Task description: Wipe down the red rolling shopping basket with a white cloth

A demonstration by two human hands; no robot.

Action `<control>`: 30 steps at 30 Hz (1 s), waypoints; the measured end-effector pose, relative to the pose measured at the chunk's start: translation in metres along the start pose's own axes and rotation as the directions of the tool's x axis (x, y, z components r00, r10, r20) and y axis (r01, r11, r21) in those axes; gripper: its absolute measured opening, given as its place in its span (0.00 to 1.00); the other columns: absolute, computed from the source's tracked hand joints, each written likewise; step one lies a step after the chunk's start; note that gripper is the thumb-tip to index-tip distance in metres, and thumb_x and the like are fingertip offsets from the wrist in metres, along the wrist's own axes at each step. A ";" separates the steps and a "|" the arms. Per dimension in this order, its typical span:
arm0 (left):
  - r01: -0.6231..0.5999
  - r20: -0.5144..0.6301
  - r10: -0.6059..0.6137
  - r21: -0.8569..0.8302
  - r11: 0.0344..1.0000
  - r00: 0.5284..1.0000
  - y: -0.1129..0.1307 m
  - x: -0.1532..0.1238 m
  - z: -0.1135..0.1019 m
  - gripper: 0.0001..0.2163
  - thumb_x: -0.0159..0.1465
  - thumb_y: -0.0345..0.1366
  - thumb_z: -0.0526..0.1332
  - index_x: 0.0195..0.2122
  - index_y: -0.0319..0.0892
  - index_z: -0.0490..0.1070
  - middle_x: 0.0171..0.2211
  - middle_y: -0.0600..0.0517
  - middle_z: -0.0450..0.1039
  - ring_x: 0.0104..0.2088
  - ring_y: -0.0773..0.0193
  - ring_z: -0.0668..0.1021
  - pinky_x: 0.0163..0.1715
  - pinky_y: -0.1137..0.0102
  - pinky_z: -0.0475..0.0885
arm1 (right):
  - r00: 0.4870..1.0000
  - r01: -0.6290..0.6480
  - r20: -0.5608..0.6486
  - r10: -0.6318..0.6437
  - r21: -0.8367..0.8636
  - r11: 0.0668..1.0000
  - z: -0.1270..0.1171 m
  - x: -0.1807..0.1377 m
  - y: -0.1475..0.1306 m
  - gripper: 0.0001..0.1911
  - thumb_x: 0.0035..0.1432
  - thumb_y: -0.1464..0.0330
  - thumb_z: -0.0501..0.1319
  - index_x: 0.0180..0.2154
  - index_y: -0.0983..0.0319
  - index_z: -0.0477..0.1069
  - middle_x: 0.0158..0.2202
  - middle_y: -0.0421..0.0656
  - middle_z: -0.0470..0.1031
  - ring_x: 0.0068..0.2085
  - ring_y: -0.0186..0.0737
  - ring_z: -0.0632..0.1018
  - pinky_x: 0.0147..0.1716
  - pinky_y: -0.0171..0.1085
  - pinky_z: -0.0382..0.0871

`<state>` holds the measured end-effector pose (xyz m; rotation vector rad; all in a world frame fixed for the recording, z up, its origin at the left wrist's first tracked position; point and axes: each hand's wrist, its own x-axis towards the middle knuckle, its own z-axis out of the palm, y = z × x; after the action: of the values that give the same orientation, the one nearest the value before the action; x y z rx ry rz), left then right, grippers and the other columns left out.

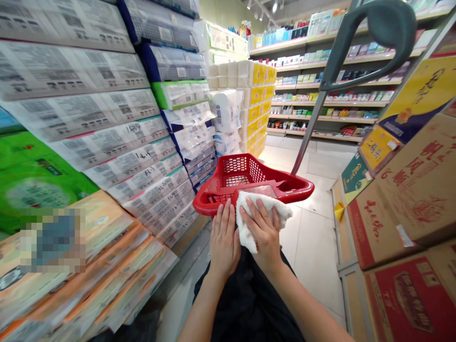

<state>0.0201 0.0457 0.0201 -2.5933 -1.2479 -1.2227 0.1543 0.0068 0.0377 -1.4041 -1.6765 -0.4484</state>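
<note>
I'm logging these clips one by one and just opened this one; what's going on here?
A person is at a red basket in a shop aisle. Their right hand lies spread over a white cloth against the basket's near rim. Their left hand is flat, fingertips at the same rim, beside the cloth. The basket's grey handle stands up at its right, untouched.

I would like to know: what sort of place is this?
Most likely a shop: shelves with rows of small packaged goods, tall stacks of wrapped packs on the left, and a red shopping basket.
</note>
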 end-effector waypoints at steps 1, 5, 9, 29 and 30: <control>-0.001 0.001 0.001 0.001 1.000 1.000 0.000 0.000 0.000 0.29 0.71 0.32 0.46 0.71 0.44 0.37 0.71 0.45 0.46 0.72 0.57 0.47 0.68 0.55 0.50 | 1.000 0.010 0.002 -0.010 0.007 1.000 0.001 0.000 -0.002 0.25 0.69 0.67 0.51 0.65 0.52 0.59 0.65 0.43 0.65 0.68 0.45 0.61 0.68 0.51 0.39; -0.008 0.011 0.008 -0.005 1.000 1.000 0.002 0.001 -0.001 0.29 0.71 0.32 0.46 0.72 0.44 0.37 0.72 0.44 0.46 0.72 0.57 0.47 0.68 0.55 0.50 | 1.000 0.030 0.004 -0.030 0.008 1.000 0.001 0.000 -0.001 0.24 0.69 0.68 0.50 0.65 0.52 0.60 0.65 0.42 0.65 0.67 0.42 0.62 0.69 0.49 0.39; 0.000 0.008 0.000 -0.008 1.000 1.000 0.002 0.001 -0.001 0.29 0.72 0.34 0.47 0.71 0.44 0.38 0.71 0.45 0.47 0.72 0.58 0.47 0.68 0.55 0.49 | 0.998 0.062 0.026 -0.062 -0.004 0.998 -0.005 -0.001 0.009 0.24 0.69 0.68 0.50 0.65 0.52 0.60 0.65 0.41 0.65 0.67 0.41 0.62 0.69 0.48 0.40; 0.014 -0.005 -0.014 -0.013 1.000 1.000 0.004 0.002 0.000 0.28 0.72 0.34 0.48 0.71 0.44 0.39 0.71 0.44 0.48 0.72 0.58 0.47 0.68 0.55 0.49 | 0.980 -0.101 -0.175 0.090 -0.056 0.993 -0.026 -0.018 0.073 0.26 0.67 0.72 0.53 0.64 0.53 0.61 0.65 0.47 0.64 0.67 0.49 0.62 0.65 0.56 0.52; 0.013 -0.006 -0.013 -0.012 1.000 1.000 0.004 0.002 0.000 0.28 0.72 0.34 0.48 0.71 0.44 0.39 0.71 0.44 0.48 0.72 0.58 0.47 0.68 0.55 0.49 | 0.978 -0.122 -0.174 0.111 -0.055 0.991 -0.025 -0.017 0.068 0.26 0.67 0.72 0.53 0.64 0.53 0.60 0.65 0.47 0.64 0.67 0.49 0.62 0.65 0.56 0.51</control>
<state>0.0234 0.0444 0.0231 -2.5919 -1.2624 -1.2437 0.2260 -0.0018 0.0210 -1.4599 -1.4452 -0.5448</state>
